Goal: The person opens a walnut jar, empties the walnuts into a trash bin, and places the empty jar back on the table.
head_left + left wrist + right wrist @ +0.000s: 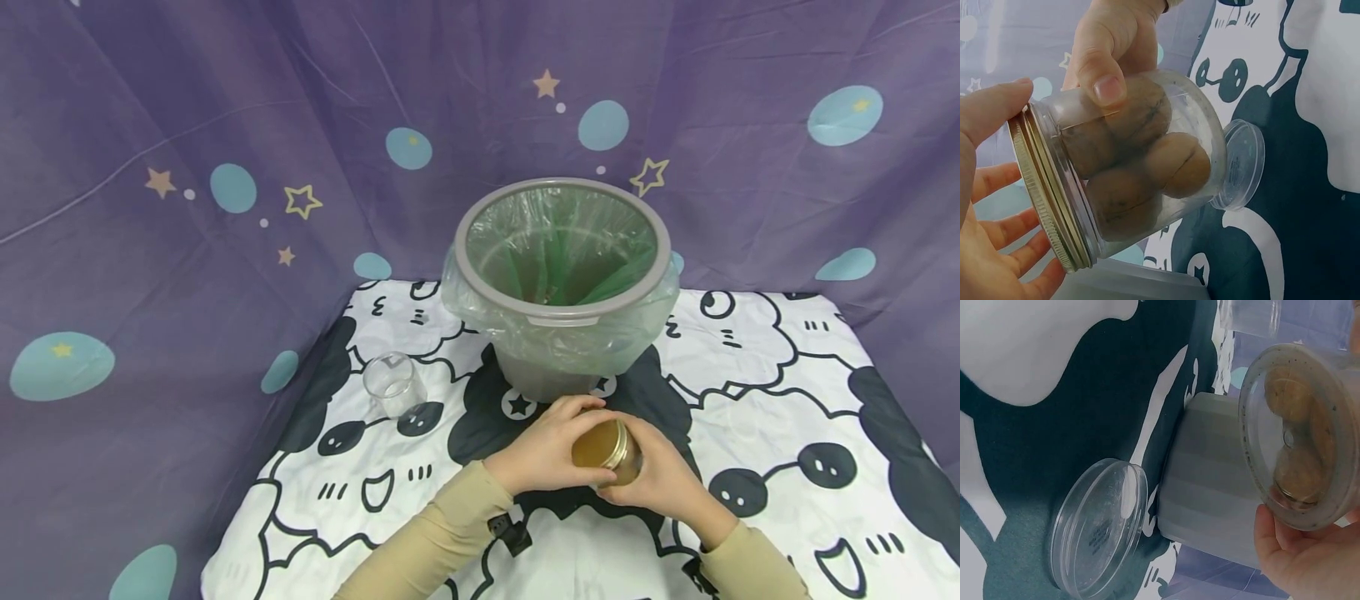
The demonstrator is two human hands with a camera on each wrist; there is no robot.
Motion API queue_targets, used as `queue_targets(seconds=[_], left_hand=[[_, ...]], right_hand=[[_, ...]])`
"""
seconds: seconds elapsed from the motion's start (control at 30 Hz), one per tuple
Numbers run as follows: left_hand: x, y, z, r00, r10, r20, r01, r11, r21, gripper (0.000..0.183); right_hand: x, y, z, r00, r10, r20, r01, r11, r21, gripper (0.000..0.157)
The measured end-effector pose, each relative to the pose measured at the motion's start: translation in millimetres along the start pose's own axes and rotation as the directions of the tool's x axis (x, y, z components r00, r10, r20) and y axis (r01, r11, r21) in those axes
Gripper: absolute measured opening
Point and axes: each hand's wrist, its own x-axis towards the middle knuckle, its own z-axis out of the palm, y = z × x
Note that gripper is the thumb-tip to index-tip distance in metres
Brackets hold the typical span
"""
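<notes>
Both hands hold a clear jar (1129, 215) tipped onto its side, with several walnuts (1179, 165) inside. Its gold screw lid (597, 447) faces left. My left hand (546, 450) grips the lid, thumb and fingers spread round its edge. On the other side, my right hand (663, 477) grips the jar body, its thumb pressed along the clear wall in the left wrist view. The jar's round base shows in the right wrist view. Below it, a shallow clear round dish (1097, 534) lies on the cloth; in the head view the hands hide it.
A grey bin (562, 313) with a green plastic liner (517, 337) stands just beyond the hands. To its left is a clear glass cup (395, 387). A black and white cartoon cloth (420, 533) covers the table, with a purple curtain (480, 83) behind.
</notes>
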Motion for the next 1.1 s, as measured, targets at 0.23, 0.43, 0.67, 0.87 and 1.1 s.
queue_targets(seconds=[0.23,0.43,0.67,0.87,1.1], left_hand=[[-1.5,-3.7,0.9,1.0,-0.003,0.015,0.003,1.0,-0.021,0.066],[-2.0,-9.2,1.4,1.0,0.01,0.022,-0.01,1.0,-0.012,0.065],[0.8,-13.0,-0.1,0.992,0.123,-0.018,-0.115,0.963,0.243,0.061],[1.7,-15.0,0.9,0.977,0.208,-0.042,-0.176,0.906,0.386,0.061],[2.7,-14.3,6.3,0.976,0.207,-0.07,-0.163,0.903,0.398,0.055]], right_hand=[[0,0,3.3,1.0,-0.005,-0.021,0.005,1.0,-0.009,0.087],[-1,-1,7.6,0.999,0.009,-0.049,-0.009,1.0,-0.014,0.088],[1,-7,10.8,0.996,0.014,-0.087,-0.013,1.0,0.023,0.085],[2,-9,11.8,0.994,0.019,-0.105,-0.021,1.0,-0.014,0.085],[1,-8,15.7,0.992,0.031,-0.12,-0.031,1.0,0.001,0.085]])
